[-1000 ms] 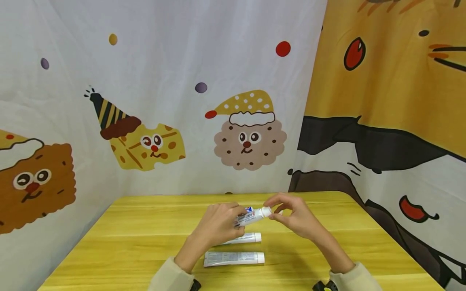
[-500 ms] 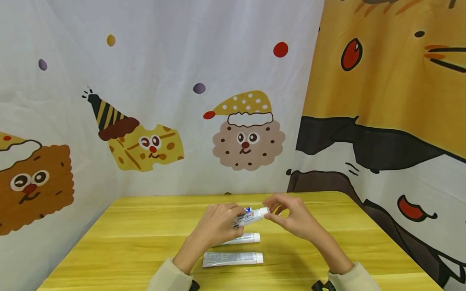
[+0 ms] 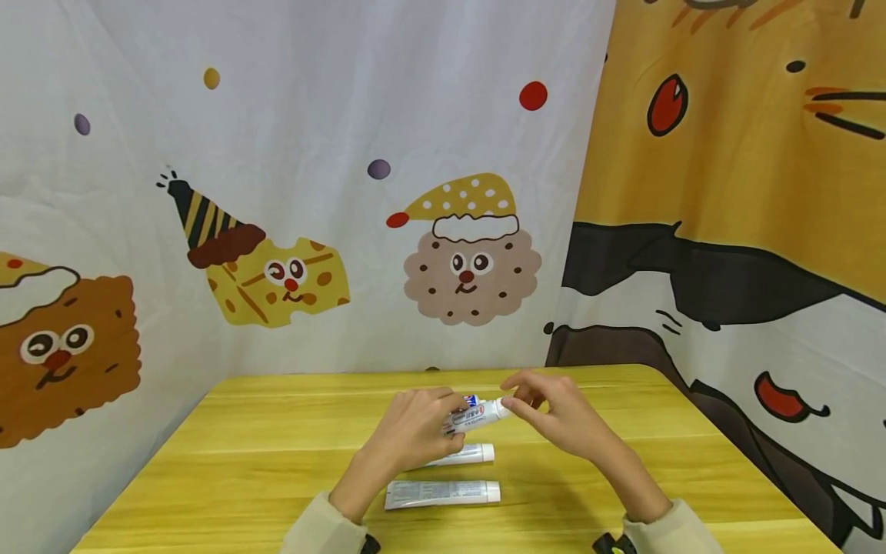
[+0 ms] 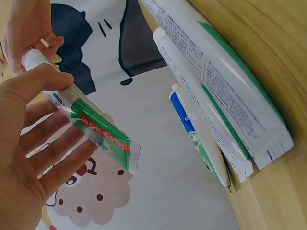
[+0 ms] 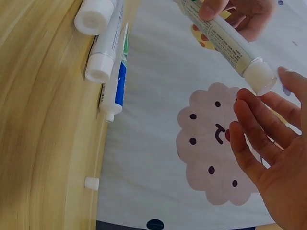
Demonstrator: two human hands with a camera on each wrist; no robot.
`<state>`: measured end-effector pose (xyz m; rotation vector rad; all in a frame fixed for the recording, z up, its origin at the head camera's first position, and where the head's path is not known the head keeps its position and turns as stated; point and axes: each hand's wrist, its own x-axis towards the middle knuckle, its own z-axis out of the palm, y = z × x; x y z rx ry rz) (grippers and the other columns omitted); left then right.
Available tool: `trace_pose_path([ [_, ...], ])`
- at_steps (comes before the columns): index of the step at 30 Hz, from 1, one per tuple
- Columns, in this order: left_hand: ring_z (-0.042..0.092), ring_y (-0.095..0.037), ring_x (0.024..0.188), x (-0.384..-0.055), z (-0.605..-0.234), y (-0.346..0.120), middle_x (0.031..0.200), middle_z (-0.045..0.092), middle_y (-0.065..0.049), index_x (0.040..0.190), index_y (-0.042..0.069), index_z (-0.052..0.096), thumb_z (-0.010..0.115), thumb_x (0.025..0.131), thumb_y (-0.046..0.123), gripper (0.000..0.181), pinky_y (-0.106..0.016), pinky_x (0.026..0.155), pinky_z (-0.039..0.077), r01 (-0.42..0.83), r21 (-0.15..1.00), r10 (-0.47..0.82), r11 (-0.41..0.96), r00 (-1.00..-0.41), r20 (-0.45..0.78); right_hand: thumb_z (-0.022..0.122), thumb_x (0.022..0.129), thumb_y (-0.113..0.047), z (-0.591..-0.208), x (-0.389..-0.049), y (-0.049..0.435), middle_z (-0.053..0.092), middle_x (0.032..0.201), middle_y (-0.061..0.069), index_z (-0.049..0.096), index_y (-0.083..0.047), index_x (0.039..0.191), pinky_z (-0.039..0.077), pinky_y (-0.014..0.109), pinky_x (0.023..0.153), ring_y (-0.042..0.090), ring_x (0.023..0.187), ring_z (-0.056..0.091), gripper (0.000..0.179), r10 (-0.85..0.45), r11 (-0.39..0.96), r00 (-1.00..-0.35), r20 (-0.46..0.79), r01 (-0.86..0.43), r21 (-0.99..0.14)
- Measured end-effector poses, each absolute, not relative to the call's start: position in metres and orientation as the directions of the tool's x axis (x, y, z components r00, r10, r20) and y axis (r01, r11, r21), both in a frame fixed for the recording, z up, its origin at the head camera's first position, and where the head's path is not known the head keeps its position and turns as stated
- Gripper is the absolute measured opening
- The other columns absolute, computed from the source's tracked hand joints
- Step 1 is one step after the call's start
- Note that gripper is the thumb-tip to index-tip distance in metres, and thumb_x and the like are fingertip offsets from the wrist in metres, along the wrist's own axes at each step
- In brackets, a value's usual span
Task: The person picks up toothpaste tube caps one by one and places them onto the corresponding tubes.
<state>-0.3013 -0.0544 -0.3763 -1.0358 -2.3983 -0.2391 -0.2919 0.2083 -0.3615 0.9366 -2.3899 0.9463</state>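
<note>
My left hand (image 3: pixel 422 423) holds a toothpaste tube (image 4: pixel 103 127) above the table, thumb on one side and fingers behind; its white cap (image 5: pixel 260 77) points right. My right hand (image 3: pixel 564 419) is at the cap, with the thumb tip close against it in the head view. In the right wrist view its fingers are spread and relaxed around the cap end, not closed on it. Two capped toothpaste tubes, a nearer one (image 3: pixel 443 494) and a middle one (image 3: pixel 460 455), lie below. A blue-and-green tube (image 5: pixel 115 91) with a bare nozzle lies behind them.
A small white cap (image 5: pixel 91 183) stands on the wooden table (image 3: pixel 242 462), near its far edge and apart from the tubes. Behind the table hangs a printed cloth (image 3: pixel 311 154) with cartoon figures.
My right fingers have loosened from the cap; the index finger now arches above it while the thumb stays near. The left hand and the tube have hardly moved.
</note>
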Motion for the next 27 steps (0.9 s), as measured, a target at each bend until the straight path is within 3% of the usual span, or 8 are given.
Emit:
trace_pose_path([
  [5,0.049,-0.001,0.059,-0.3011,-0.3759,-0.0542,0.092,0.073,0.008,0.105,0.021,0.075,0.081,0.081,0.033,0.027,-0.016,0.05,0.035,0.721,-0.032,0.629,0.692,-0.582,0.515,0.07,0.098,-0.023,-0.3602,-0.2906,0.21,0.074,0.094,-0.012,0.072,-0.019,0.113,0.058,0.027,0.071,0.001,0.08,0.065,0.015,-0.408,0.566,-0.724,0.556,-0.678,-0.468],
  [13,0.054,-0.002,0.063,-0.3016,-0.3761,-0.0547,0.094,0.074,0.008,0.106,0.022,0.076,0.081,0.081,0.033,0.028,-0.016,0.051,0.036,0.717,-0.03,0.626,0.696,-0.587,0.513,0.084,0.084,-0.012,-0.3581,-0.2883,0.2127,0.072,0.107,-0.007,0.07,-0.018,0.114,0.061,0.035,0.074,0.011,0.086,0.069,0.034,-0.491,0.507,-0.669,0.558,-0.741,-0.441],
  [19,0.054,-0.002,0.063,-0.3018,-0.3771,-0.0546,0.094,0.073,0.009,0.105,0.021,0.076,0.081,0.08,0.033,0.028,-0.015,0.05,0.035,0.722,-0.039,0.63,0.691,-0.575,0.521,0.081,0.087,-0.01,-0.3594,-0.2888,0.2115,0.072,0.097,-0.011,0.07,-0.019,0.107,0.059,0.028,0.072,0.002,0.082,0.065,0.025,-0.506,0.505,-0.667,0.547,-0.743,-0.438],
  [27,0.053,-0.001,0.063,-0.3009,-0.3765,-0.0542,0.094,0.073,0.009,0.105,0.021,0.076,0.081,0.081,0.033,0.027,-0.015,0.05,0.035,0.721,-0.036,0.631,0.692,-0.58,0.514,0.075,0.095,-0.024,-0.3574,-0.2876,0.2111,0.07,0.09,-0.014,0.07,-0.024,0.1,0.057,0.026,0.071,0.001,0.078,0.064,0.007,-0.476,0.552,-0.722,0.502,-0.689,-0.469],
])
